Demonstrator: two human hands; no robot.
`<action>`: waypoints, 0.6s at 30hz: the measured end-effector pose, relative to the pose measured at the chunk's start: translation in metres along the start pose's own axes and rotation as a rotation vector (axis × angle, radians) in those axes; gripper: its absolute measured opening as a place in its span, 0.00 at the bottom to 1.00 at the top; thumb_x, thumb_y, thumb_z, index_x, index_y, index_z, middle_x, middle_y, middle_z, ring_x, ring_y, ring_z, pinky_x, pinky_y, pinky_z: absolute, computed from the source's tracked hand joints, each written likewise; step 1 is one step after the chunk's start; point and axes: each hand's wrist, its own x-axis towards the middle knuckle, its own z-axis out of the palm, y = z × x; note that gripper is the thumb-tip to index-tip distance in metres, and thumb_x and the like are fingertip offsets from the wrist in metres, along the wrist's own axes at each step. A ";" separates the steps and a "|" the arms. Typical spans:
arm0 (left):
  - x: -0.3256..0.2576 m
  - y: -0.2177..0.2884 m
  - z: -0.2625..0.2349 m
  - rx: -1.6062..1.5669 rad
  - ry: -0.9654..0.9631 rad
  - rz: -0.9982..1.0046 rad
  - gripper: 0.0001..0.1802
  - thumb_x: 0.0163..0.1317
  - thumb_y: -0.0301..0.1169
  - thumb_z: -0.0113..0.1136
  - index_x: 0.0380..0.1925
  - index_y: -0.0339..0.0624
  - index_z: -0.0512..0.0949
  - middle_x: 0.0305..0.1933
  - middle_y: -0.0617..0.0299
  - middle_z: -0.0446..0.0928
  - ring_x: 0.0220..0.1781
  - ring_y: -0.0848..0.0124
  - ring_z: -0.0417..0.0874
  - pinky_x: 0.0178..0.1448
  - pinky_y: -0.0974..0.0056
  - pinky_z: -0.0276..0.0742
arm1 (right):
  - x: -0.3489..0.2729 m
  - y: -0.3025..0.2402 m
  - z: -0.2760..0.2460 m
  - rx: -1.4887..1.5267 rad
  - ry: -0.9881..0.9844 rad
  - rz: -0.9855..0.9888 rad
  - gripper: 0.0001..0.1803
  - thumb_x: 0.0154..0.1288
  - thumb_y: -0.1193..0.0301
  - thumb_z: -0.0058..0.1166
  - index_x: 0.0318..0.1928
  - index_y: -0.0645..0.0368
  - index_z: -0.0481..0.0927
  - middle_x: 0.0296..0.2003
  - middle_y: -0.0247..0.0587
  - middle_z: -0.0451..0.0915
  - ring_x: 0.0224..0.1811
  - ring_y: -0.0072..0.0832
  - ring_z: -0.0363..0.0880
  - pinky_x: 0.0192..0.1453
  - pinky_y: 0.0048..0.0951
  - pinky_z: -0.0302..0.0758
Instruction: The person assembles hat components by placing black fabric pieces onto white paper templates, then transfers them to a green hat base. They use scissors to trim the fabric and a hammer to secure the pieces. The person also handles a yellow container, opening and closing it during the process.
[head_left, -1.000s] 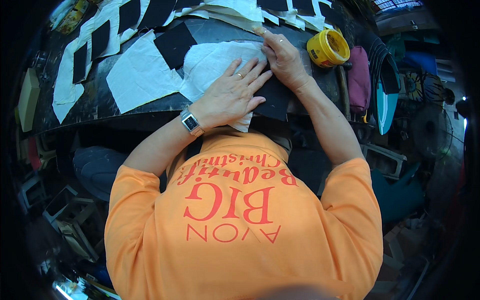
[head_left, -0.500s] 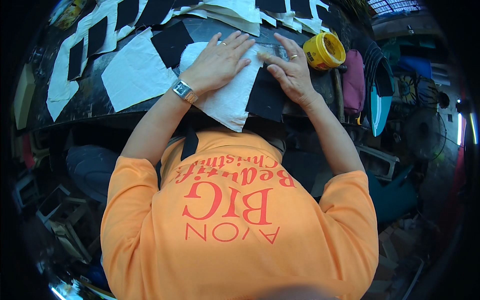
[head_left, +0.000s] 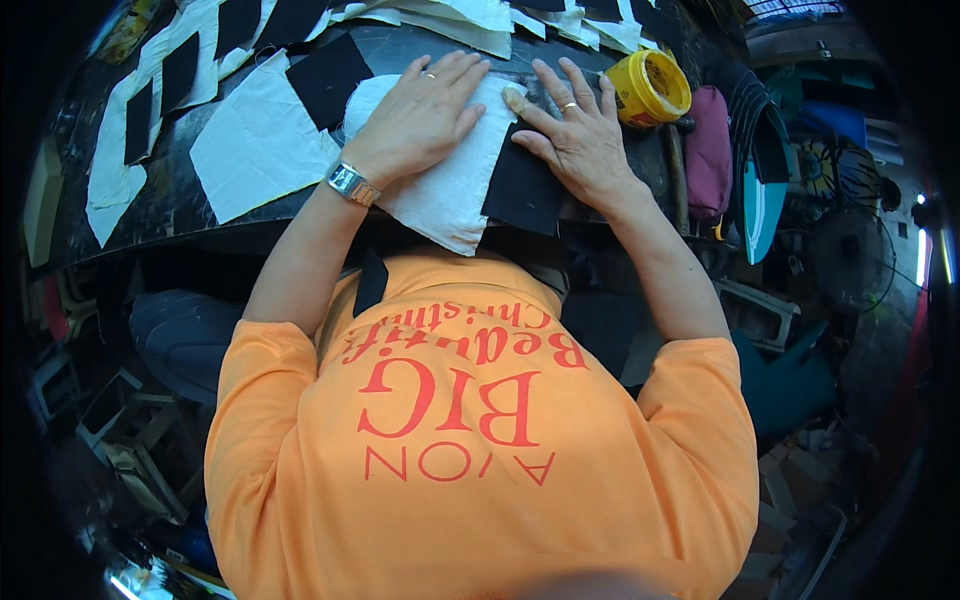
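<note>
My left hand (head_left: pixel 420 115), with a watch at the wrist, lies flat on a white fabric piece (head_left: pixel 445 205), fingers stretched out. The fabric's pointed lower end hangs at the table's near edge. Over its right side and a black square piece (head_left: pixel 525 190) reaches my right hand (head_left: pixel 578 140), fingers spread, holding nothing. Its index fingertip is coated with a yellowish-brown paste and rests at the white fabric's right edge. A yellow open tub (head_left: pixel 650 88) with brown residue inside stands tilted just right of that hand.
Another white piece (head_left: pixel 262 140) and a black square (head_left: pixel 328 80) lie to the left. Several white and black strips cover the dark table's far side. At right are a maroon pouch (head_left: pixel 708 150) and stacked visor-like teal and black pieces (head_left: pixel 765 170). A fan (head_left: pixel 850 245) stands beyond.
My right hand's fingers have spread and straightened, its index fingertip still near the white fabric's right edge. My left hand stays flat on the fabric. The whole view has shifted slightly.
</note>
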 end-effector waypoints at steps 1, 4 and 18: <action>0.000 0.000 0.000 -0.003 0.001 0.000 0.30 0.79 0.44 0.44 0.75 0.43 0.62 0.78 0.51 0.64 0.81 0.60 0.60 0.84 0.51 0.49 | -0.001 0.002 -0.002 0.034 0.000 -0.022 0.25 0.75 0.42 0.45 0.65 0.30 0.80 0.75 0.38 0.64 0.80 0.43 0.54 0.79 0.64 0.45; 0.000 0.000 -0.001 -0.010 -0.004 -0.001 0.30 0.78 0.44 0.45 0.75 0.44 0.62 0.78 0.51 0.64 0.80 0.59 0.61 0.83 0.51 0.50 | -0.002 0.009 -0.006 0.229 -0.056 -0.125 0.22 0.75 0.45 0.49 0.62 0.32 0.83 0.76 0.37 0.62 0.80 0.41 0.53 0.82 0.58 0.44; -0.004 0.000 -0.002 -0.139 0.146 -0.039 0.22 0.77 0.38 0.52 0.66 0.46 0.75 0.71 0.53 0.72 0.72 0.56 0.71 0.78 0.52 0.63 | 0.003 0.066 -0.062 0.539 0.398 0.248 0.20 0.76 0.54 0.56 0.56 0.53 0.87 0.47 0.42 0.84 0.55 0.36 0.81 0.60 0.34 0.76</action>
